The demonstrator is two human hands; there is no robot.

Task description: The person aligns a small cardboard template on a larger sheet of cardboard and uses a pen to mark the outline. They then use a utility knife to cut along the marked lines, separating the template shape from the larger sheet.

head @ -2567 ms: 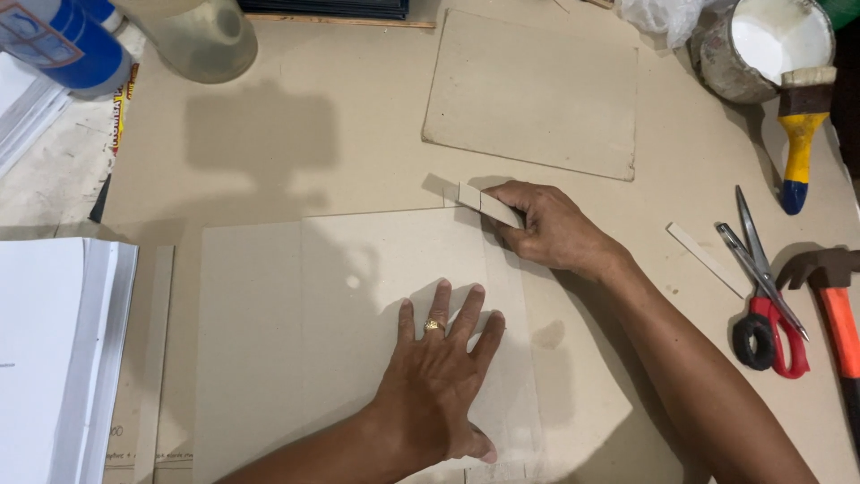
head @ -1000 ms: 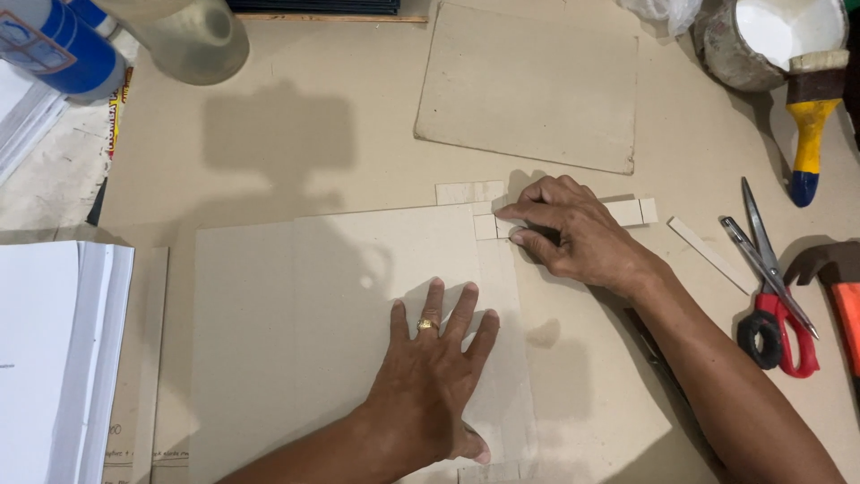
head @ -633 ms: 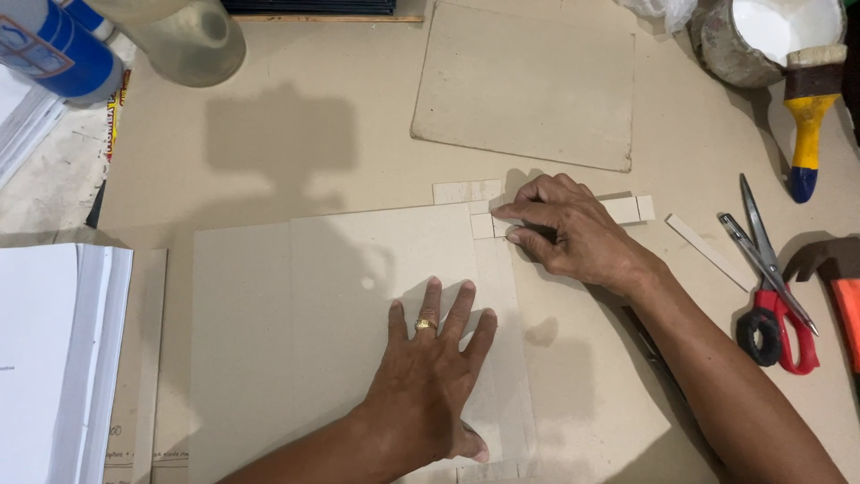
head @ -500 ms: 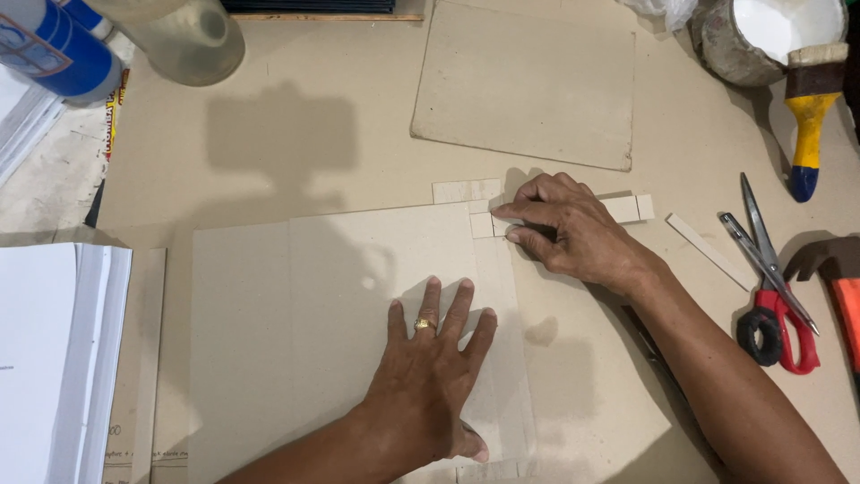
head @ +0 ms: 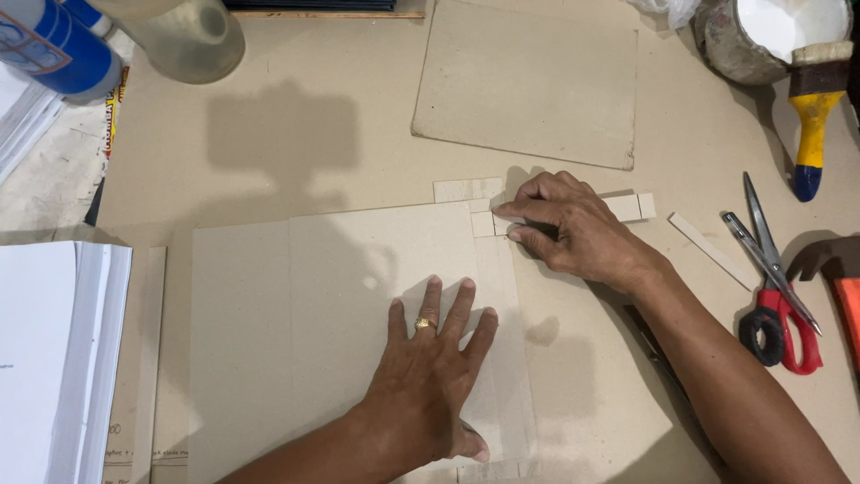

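Note:
My left hand [head: 430, 372] lies flat with fingers spread on a large grey cardboard sheet [head: 305, 305], pressing it down; a ring is on one finger. My right hand [head: 569, 224] rests at the sheet's upper right corner, fingertips pinching a small cardboard strip [head: 488, 222] against the sheet's edge. More short cardboard strips [head: 632, 206] stick out from under that hand to the right and another strip [head: 466, 189] lies just above the corner.
A second cardboard piece [head: 528, 85] lies at the back. Red-handled scissors [head: 775, 287], a pen, a hammer [head: 838, 278], a yellow-handled brush [head: 811, 116] and a glue pot [head: 761, 36] are on the right. A white paper stack [head: 49, 358] sits left; bottles [head: 54, 45] top left.
My right hand brought the small strip down from above the sheet to its upper right corner and has stayed there for the last second. My left hand has not moved.

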